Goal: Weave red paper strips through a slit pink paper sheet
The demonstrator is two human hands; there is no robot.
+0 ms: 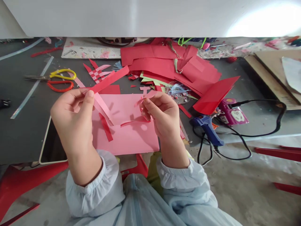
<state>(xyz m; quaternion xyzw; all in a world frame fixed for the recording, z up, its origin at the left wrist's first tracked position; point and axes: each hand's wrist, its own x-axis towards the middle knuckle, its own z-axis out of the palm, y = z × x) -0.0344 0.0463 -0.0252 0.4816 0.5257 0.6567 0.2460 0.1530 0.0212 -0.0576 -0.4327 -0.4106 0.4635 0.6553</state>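
My left hand [72, 116] pinches the ends of a red paper strip [110, 80] and a pink paper strip [103, 108] between thumb and fingers. My right hand [162, 116] is closed in a pinch on a small pink paper piece [144, 99]. Both hands hover over a pink paper sheet [127, 128] lying on the dark table [23, 131]. A loose red strip [105, 127] and a curled thin red strip [135, 121] lie on that sheet.
A pile of red paper [169, 64] sits behind the sheet, a red-and-pink woven piece [97, 72] to its left. Scissors with yellow and red handles [58, 80] lie far left. A tablet [51, 144] is under my left wrist. A blue glue gun [208, 128] with black cable lies right.
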